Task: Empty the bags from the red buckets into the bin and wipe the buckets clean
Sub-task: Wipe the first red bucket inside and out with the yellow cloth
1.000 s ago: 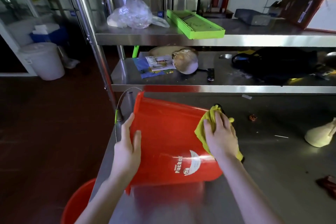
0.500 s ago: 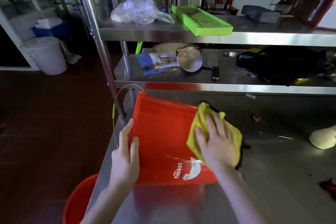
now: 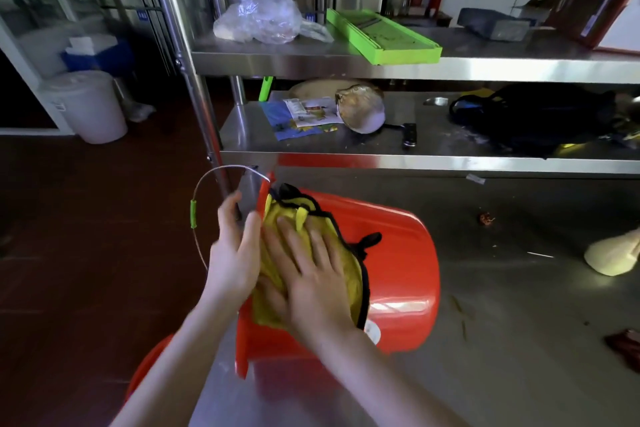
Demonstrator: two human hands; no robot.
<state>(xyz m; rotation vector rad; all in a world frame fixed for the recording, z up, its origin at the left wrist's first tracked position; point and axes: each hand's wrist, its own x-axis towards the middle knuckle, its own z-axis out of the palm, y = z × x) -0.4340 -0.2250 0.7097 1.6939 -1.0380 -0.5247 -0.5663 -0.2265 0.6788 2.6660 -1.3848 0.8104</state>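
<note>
So the red bucket [image 3: 398,253] is on its side on the worktop [image 3: 502,340] right under the right grip [image 3: 311,274], flat-fingered and pressing the yellow cloth [image 3: 277,213] on it, so I'd brace the rim [image 3: 265,190] harder with that loose, open left grip [image 3: 235,253] alongside or it'll roll.

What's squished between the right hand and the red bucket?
A yellow cloth with black edging. The right hand presses it flat against the side of the red bucket, which lies tipped over, as the head view shows.
</note>
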